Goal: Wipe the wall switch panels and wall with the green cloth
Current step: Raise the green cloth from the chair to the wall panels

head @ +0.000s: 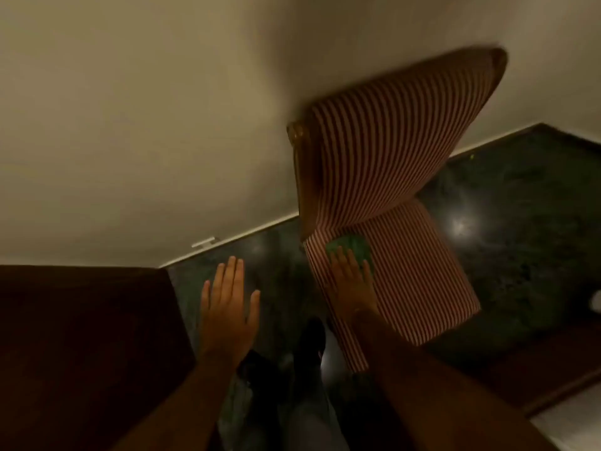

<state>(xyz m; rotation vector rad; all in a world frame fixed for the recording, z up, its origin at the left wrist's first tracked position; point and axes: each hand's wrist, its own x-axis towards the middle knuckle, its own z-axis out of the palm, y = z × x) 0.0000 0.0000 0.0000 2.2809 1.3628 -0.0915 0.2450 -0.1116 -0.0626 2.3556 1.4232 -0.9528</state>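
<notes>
**Cloth lies under the right hand, on the chair seat**

The pale wall [146, 125] fills most of the view, meeting a dark glossy floor [507, 222] along a light skirting line. No switch panel is clearly visible. A striped chair [383, 151] stands against the wall. The green cloth [353, 247] lies on its seat, just ahead of the right hand [353, 281], whose flat fingers rest on the cloth's near edge; that grip is open, not yet closed around it. The left hand [227, 304] hovers spread and empty, beside the chair and farther off. The right hand is clearly placed to gather the cloth.
</notes>
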